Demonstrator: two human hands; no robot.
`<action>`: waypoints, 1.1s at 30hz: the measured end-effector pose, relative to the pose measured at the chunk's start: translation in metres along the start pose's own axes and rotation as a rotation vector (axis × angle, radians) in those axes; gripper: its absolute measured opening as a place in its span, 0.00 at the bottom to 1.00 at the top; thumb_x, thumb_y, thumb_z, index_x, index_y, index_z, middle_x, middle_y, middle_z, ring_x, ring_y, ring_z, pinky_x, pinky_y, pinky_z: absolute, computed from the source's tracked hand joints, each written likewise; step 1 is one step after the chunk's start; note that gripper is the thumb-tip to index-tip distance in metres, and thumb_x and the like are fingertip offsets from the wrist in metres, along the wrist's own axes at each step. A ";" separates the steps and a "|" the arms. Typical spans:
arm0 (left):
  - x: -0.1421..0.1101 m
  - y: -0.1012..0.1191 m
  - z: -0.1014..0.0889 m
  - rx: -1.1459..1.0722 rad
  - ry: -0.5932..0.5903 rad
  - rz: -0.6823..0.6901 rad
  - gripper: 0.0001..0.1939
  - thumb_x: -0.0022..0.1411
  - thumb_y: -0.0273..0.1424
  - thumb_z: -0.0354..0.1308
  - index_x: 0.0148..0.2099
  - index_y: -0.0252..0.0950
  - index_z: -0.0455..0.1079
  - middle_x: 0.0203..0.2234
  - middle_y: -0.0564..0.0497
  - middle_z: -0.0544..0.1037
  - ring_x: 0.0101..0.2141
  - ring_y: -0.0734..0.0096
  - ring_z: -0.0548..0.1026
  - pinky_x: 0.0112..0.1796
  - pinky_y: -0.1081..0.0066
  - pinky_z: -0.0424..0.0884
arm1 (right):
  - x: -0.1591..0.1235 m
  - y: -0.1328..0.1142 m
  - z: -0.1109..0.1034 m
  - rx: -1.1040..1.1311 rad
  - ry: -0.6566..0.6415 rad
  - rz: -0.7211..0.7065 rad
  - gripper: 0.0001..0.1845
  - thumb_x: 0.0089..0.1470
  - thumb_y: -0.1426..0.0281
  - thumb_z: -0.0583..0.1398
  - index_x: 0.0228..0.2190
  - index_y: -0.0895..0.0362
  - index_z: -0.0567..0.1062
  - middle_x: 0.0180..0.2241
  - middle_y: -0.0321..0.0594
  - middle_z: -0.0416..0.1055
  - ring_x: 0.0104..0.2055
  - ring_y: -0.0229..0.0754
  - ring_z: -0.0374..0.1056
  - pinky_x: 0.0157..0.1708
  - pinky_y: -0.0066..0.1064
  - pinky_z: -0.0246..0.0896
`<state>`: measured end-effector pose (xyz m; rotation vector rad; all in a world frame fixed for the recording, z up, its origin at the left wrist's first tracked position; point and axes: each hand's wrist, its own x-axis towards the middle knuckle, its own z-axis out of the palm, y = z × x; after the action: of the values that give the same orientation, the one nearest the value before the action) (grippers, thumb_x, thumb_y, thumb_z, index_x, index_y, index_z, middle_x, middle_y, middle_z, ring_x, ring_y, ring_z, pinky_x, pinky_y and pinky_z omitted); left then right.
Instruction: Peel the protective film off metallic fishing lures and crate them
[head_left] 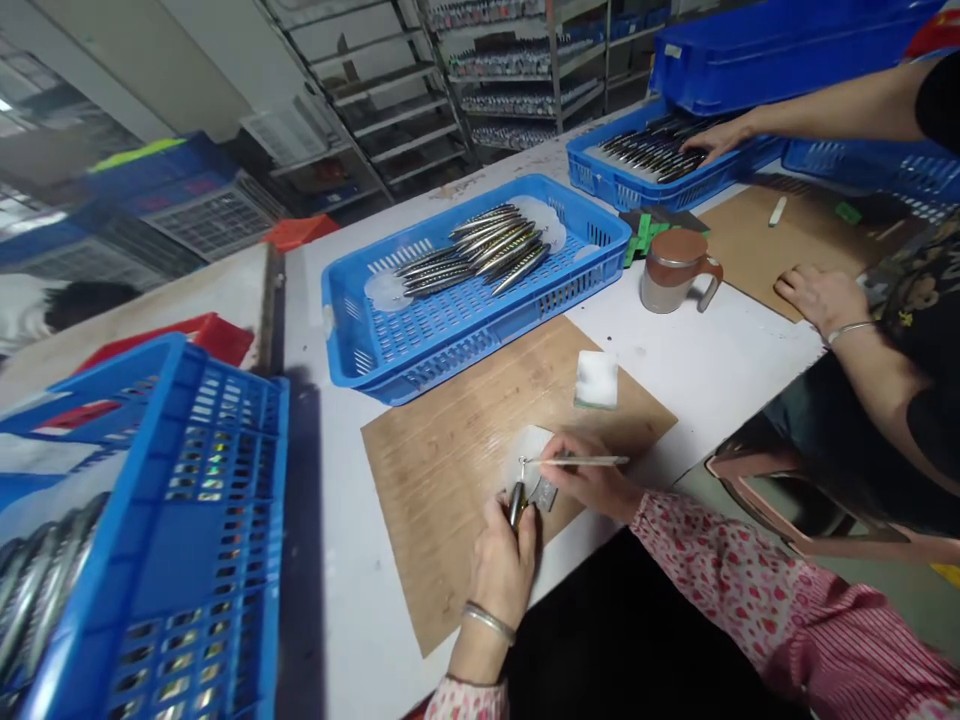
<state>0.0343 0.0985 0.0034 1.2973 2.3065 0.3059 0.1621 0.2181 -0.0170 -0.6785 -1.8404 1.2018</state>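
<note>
My left hand (504, 560) is closed around a dark, slim fishing lure (517, 503), with the lure's metal ring pointing away from me. My right hand (589, 482) pinches a thin pale stick (596, 461), like a fine brush, whose tip is at the ring; whether it touches I cannot tell. Under the hands lie a small white sheet (529, 442) and a brown cardboard mat (442, 480). A small grey piece (545, 494) sits beside my right fingers, partly hidden. Farther right on the cardboard is a white pad (597, 380).
A blue basket (480, 335) with a pile of lures (480, 246) stands beyond the cardboard. Another blue basket (225, 540) rises at left. A lidded mug (670, 270) is at right, near a co-worker's hand (825, 297); their other hand (716, 138) reaches into a farther basket (637, 185).
</note>
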 end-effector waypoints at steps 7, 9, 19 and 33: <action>-0.003 0.022 -0.004 0.277 -0.042 -0.120 0.15 0.69 0.40 0.40 0.50 0.36 0.56 0.32 0.42 0.79 0.33 0.53 0.78 0.28 0.67 0.63 | -0.016 0.013 0.026 -0.231 0.129 -0.191 0.11 0.45 0.77 0.57 0.23 0.53 0.58 0.23 0.32 0.62 0.29 0.38 0.60 0.35 0.33 0.55; -0.003 0.026 -0.003 0.322 -0.035 -0.138 0.14 0.69 0.40 0.40 0.49 0.36 0.56 0.31 0.42 0.79 0.33 0.53 0.78 0.28 0.67 0.63 | -0.018 0.015 0.029 -0.290 0.139 -0.219 0.10 0.45 0.77 0.56 0.24 0.54 0.58 0.23 0.32 0.61 0.30 0.39 0.59 0.35 0.34 0.54; -0.002 0.037 -0.004 0.420 -0.047 -0.167 0.14 0.69 0.43 0.40 0.42 0.37 0.57 0.30 0.42 0.79 0.33 0.52 0.78 0.28 0.67 0.62 | -0.020 0.017 0.032 -0.408 0.124 -0.254 0.05 0.48 0.74 0.53 0.22 0.56 0.63 0.22 0.33 0.61 0.30 0.37 0.59 0.34 0.37 0.57; 0.000 0.037 0.003 0.498 0.003 -0.187 0.14 0.68 0.43 0.41 0.41 0.36 0.57 0.27 0.43 0.78 0.31 0.53 0.78 0.27 0.67 0.62 | -0.019 0.013 0.030 -0.337 0.074 -0.215 0.14 0.51 0.71 0.50 0.17 0.61 0.65 0.24 0.30 0.67 0.32 0.32 0.59 0.27 0.42 0.48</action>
<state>0.0631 0.1176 0.0158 1.2756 2.5798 -0.3523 0.1461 0.1940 -0.0421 -0.6776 -2.0156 0.7259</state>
